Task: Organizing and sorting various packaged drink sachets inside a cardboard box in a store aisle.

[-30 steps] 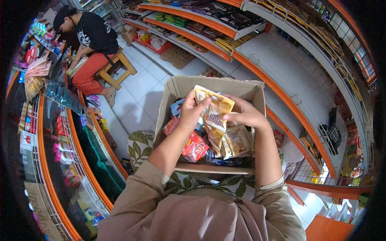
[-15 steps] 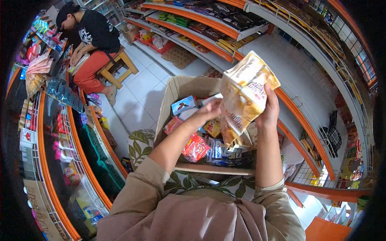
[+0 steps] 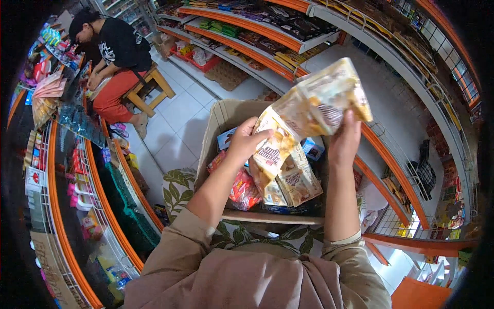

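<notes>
Between my hands stretches a strip of joined cream-and-brown sachets (image 3: 278,147), partly unfolded. My left hand (image 3: 244,141) pinches one sachet at its left side, thumb on the front. My right hand (image 3: 345,141) grips the folded upper part, which is slightly blurred. The strip's lower sachets hang down into an open cardboard box (image 3: 221,112) in front of me. Inside the box lie a red plastic-wrapped pack (image 3: 244,189) and a blue-and-white pack (image 3: 313,148). Other contents are hidden beneath the sachets and my forearms.
A person (image 3: 121,49) sits on a wooden stool (image 3: 152,91) at the far left. Orange-edged shelves with goods (image 3: 242,38) run along the back and curve down the right. More stocked racks (image 3: 85,175) stand on my left. Leaf-patterned cloth (image 3: 177,193) lies under the box.
The bundle of sachets has opened into a longer strip. My left hand has moved left and taken hold of it, while my right hand keeps its grip.
</notes>
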Motion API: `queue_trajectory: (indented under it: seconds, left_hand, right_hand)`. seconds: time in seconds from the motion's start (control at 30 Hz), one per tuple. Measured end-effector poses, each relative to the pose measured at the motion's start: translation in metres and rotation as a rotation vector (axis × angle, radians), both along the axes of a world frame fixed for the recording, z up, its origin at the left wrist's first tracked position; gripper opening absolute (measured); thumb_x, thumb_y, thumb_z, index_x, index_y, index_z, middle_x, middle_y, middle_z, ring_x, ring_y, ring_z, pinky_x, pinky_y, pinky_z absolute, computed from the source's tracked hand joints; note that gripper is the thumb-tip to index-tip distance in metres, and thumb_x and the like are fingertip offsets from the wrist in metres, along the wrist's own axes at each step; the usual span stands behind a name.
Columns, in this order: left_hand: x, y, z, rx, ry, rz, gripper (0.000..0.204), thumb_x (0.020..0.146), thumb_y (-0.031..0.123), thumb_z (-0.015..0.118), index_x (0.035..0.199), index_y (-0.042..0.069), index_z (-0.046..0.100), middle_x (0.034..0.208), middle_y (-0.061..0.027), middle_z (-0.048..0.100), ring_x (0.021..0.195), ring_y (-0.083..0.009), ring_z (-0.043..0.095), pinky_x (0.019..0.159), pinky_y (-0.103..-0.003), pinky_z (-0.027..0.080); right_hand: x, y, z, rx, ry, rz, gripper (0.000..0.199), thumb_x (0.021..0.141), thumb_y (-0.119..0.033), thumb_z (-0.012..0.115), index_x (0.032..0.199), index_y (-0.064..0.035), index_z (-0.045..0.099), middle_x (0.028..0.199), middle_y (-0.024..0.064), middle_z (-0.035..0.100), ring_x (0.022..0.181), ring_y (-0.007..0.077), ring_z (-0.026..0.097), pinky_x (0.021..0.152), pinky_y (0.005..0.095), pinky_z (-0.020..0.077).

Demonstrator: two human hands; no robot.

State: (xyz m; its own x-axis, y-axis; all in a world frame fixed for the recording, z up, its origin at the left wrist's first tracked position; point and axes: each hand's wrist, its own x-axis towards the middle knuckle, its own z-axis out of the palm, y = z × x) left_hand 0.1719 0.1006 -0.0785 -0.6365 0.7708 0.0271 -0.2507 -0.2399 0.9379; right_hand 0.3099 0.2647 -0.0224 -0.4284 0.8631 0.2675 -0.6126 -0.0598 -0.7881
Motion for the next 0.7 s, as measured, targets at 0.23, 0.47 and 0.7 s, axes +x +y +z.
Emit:
queue_trajectory:
  seconds: [0.23,0.47,0.7]
  left_hand:
    - [-0.015,-0.003,-0.018,0.006,-0.255,0.182,0.036,0.092,0.035,0.053,0.106,0.003,0.063,0.099,-0.0056,0.066,0.09,-0.0136,0.061,0.081,-0.029,0.046]
    - [-0.036,-0.011,-0.022,0.109,-0.334,-0.1,0.034,0.088,0.017,0.059,0.116,0.0,0.051,0.109,-0.0117,0.061,0.098,-0.0195,0.06,0.083,-0.033,0.049]
    - [-0.016,-0.01,0.006,0.291,-0.316,0.049,0.034,0.088,0.01,0.057,0.119,0.003,0.048,0.111,-0.0115,0.06,0.098,-0.0196,0.06,0.084,-0.033,0.048]
  right_hand:
    - [0.003,-0.005,-0.02,0.58,-0.417,0.455,0.034,0.087,-0.008,0.06,0.12,-0.0026,0.055,0.116,0.0077,0.061,0.109,0.016,0.055,0.094,0.0311,0.0418]
    - [-0.005,-0.028,0.016,1.141,-0.569,0.852,0.061,0.06,0.012,0.042,0.108,-0.0161,0.067,0.127,0.0045,0.056,0.13,0.0247,0.04,0.111,0.056,0.0066]
    - [-0.013,-0.028,0.004,0.411,-0.532,0.432,0.071,0.08,-0.01,0.057,0.143,-0.0068,0.025,0.133,0.0201,0.045,0.125,0.0257,0.041,0.105,0.0398,0.0283]
